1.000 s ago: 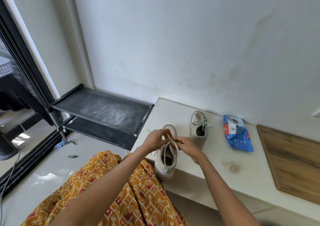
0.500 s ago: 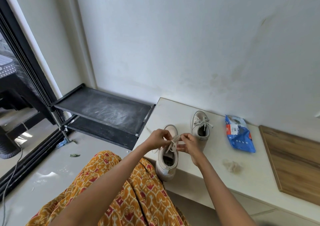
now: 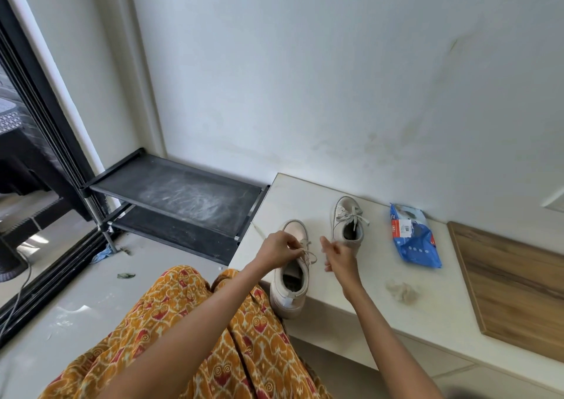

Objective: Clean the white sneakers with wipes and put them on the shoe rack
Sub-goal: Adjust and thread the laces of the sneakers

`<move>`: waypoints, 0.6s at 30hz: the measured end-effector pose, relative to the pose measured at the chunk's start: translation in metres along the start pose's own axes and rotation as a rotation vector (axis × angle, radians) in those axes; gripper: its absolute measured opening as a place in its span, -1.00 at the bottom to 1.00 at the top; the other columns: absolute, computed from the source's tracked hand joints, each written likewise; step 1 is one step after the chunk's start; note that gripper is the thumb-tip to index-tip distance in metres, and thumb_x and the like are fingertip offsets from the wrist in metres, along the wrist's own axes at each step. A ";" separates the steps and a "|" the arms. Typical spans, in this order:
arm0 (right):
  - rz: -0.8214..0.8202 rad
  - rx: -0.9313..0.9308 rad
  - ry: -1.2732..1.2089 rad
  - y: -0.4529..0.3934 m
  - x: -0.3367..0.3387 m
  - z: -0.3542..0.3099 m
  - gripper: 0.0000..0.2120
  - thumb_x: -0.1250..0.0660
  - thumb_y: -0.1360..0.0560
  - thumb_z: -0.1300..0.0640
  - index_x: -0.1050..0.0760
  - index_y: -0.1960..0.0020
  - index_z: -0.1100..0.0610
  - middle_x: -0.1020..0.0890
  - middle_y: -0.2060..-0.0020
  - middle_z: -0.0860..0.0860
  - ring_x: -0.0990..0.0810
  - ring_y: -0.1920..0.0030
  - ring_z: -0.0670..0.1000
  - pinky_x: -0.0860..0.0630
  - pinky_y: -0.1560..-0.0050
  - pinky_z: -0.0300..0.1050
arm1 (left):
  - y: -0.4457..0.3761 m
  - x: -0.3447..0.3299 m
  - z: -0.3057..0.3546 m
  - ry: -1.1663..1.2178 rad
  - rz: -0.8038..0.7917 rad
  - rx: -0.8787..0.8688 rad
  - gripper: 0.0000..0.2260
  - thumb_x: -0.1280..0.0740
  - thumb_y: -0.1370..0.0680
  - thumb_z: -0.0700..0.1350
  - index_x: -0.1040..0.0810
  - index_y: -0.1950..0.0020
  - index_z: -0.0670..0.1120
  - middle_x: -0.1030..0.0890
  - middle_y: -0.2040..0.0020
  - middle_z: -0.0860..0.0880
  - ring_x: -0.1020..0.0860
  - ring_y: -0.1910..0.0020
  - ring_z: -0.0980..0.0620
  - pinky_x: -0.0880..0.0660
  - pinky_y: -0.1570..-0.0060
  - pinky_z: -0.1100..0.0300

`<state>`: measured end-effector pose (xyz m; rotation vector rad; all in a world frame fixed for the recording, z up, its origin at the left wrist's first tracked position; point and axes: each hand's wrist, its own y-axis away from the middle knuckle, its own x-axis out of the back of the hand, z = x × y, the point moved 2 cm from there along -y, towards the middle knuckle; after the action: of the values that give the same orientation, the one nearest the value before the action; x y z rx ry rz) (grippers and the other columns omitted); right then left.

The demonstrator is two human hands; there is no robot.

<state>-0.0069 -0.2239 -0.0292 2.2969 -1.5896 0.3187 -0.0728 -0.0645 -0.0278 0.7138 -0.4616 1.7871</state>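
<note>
Two hands at the near sneaker [image 3: 290, 273]: left hand [image 3: 279, 250] pinches its lace [image 3: 308, 256], right hand [image 3: 338, 253] curled just beside, grip contents unclear. Heel overhangs the tabletop [image 3: 412, 316] edge (risky), so a hard tug could tip it off. Second sneaker [image 3: 346, 221] sits just beyond the right hand.

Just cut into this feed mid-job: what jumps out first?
Both hands work at the near sneaker on the white ledge: the left hand pinches its lace, the right hand is curled beside it. The second sneaker stands behind, the blue wipes pack right of it. The dusty black shoe rack stands left.
</note>
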 end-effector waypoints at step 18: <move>-0.322 -0.035 -0.155 0.020 -0.004 0.002 -0.77 -0.20 -0.55 0.30 -0.44 0.28 0.20 -0.59 0.32 0.12 -0.60 0.21 0.06 -0.61 0.08 -0.08 | 0.010 -0.007 -0.007 0.087 0.094 0.015 -0.86 -0.41 -0.46 -0.04 -0.68 0.07 -0.07 -0.68 0.09 0.01 -0.59 0.10 0.10 -0.52 0.06 0.13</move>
<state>-0.0271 -0.2284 -0.0299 2.5505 -1.2473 0.0334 -0.0824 -0.0682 -0.0374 0.6309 -0.4305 1.9031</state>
